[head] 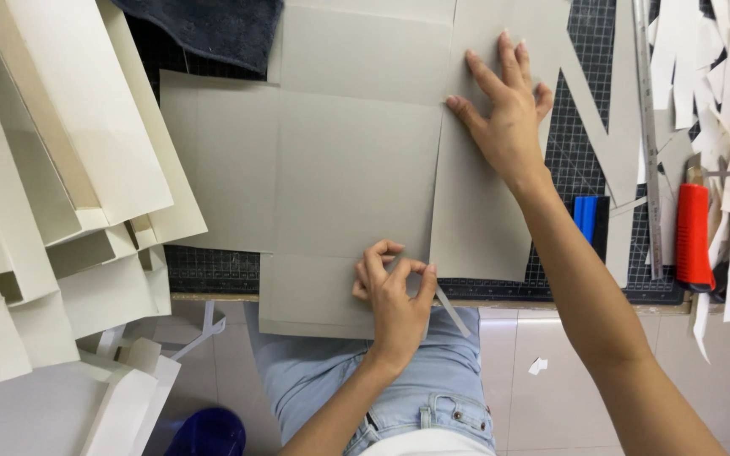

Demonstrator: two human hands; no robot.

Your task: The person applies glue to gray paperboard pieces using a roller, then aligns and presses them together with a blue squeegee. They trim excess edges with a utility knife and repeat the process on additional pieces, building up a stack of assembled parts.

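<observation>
— Currently, where is the card point(356, 169) held?
— On the bench point(213, 297): pressed flat by the right hand point(509, 118), open, far edge. A strip point(449, 308) is pinched by the left hand point(394, 295), near edge, nearer the body.

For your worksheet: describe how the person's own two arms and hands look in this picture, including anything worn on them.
Both arms are bare to the edge of the view, with no sleeves showing. The left hand and right hand wear no gloves, and no rings, watch or bracelet can be seen. The fingernails look short and unpainted.
</observation>
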